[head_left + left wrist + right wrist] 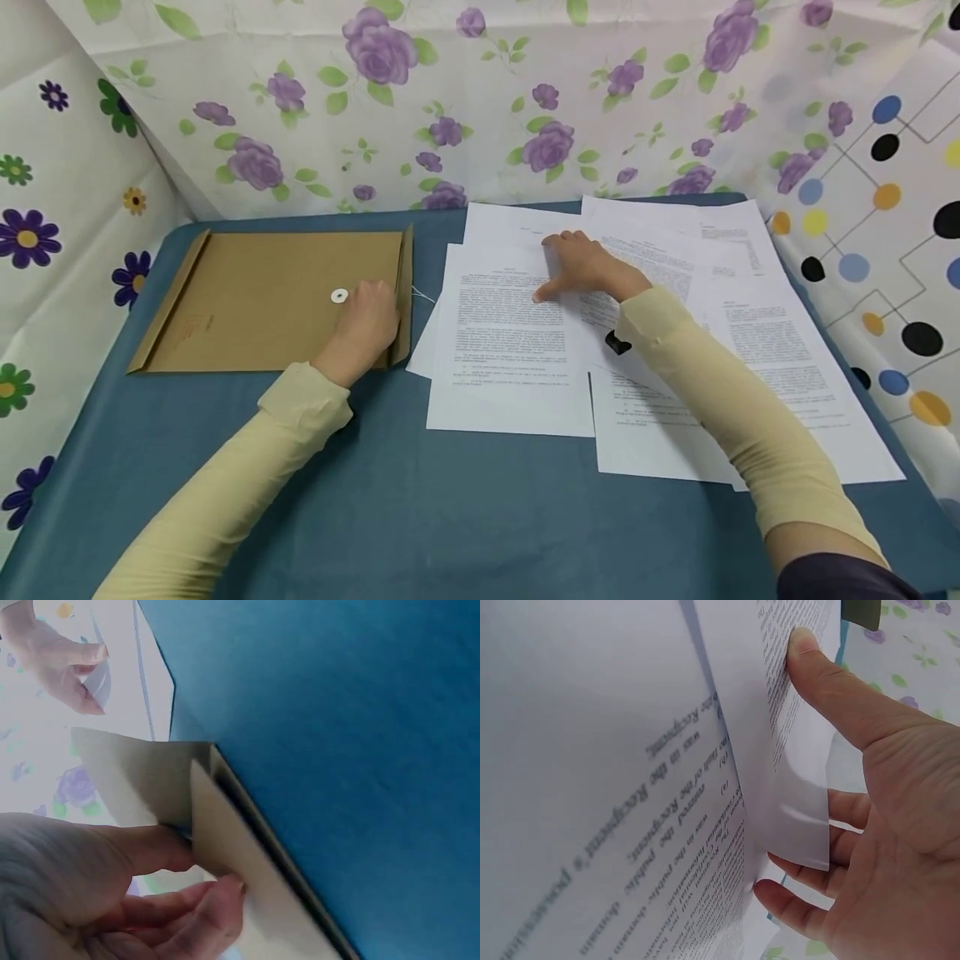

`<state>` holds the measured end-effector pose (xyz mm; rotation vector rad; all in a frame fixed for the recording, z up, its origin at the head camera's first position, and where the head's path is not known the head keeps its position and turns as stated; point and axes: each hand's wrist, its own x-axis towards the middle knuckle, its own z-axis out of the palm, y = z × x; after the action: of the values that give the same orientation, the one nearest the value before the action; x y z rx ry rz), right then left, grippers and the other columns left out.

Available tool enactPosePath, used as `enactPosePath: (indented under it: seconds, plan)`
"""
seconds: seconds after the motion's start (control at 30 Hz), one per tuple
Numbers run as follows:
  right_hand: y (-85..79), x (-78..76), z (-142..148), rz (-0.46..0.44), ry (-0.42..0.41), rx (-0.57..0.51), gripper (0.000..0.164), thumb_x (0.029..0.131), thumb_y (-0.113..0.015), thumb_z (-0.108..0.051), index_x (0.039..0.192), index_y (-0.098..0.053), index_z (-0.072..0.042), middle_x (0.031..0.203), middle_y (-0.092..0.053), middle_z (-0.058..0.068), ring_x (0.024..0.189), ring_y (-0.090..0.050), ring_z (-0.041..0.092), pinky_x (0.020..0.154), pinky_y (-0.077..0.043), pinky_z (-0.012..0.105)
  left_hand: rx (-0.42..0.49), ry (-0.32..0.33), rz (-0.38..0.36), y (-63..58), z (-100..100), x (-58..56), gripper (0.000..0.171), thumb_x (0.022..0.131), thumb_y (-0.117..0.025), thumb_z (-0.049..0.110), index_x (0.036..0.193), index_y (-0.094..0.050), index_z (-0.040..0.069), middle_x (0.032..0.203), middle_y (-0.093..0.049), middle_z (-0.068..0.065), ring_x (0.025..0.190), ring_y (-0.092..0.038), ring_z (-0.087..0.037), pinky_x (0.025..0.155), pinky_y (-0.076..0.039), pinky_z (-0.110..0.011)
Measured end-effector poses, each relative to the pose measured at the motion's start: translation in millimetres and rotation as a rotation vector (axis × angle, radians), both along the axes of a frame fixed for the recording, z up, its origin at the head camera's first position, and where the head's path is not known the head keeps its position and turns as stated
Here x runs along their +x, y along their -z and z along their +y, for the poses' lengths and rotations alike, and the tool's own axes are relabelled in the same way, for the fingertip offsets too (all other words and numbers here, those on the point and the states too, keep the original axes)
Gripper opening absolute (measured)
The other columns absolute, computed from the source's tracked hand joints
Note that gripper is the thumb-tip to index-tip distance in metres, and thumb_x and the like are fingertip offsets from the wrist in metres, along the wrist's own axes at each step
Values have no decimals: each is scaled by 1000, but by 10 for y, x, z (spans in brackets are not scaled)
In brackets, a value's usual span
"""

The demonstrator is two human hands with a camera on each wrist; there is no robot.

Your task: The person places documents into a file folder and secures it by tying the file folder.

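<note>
Perhaps a makeshift booth: patterned sheets point(480, 92), blue-covered table point(487, 517).

Envelope point(255, 279), papers point(510, 410) on blue table point(450, 517)

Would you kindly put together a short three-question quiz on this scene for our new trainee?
1. What is the left hand pinching, and what is the right hand holding?
2. The round button on the brown envelope is mostly: (A) black, (B) white, (C) red.
3. Fill in: in the head view, the printed sheets lie to the ____ of the envelope.

Key: 1. One end of the brown envelope; one of the printed sheets. 2. B. 3. right.
</note>
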<state>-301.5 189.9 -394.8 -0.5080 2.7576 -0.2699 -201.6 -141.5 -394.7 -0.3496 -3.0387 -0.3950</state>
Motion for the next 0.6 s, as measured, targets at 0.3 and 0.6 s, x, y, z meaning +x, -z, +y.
enactPosePath:
  seconds: [0.3, 0.6]
  plan:
    - [12, -21, -7, 8, 57, -48, 102, 80, -87, -47, 153, -38, 5, 146, -48, 28, 136, -41, 44, 115, -31, 59, -21, -25, -97, -71, 49, -31, 23, 93, -43, -11, 92, -65, -18, 89, -65, -33, 77, -65, -37, 64, -56, -45]
    - [20, -26, -46, 74, 155, -115, 74, 87, -84, -35, 141, -51, 4, 134, -60, 24, 117, -58, 39, 105, -43, 52, -15, -54, -131, -95, 70, -9, 22, 95, -46, -12, 100, -66, -20, 92, -65, -32, 75, -64, -33, 62, -57, -42]
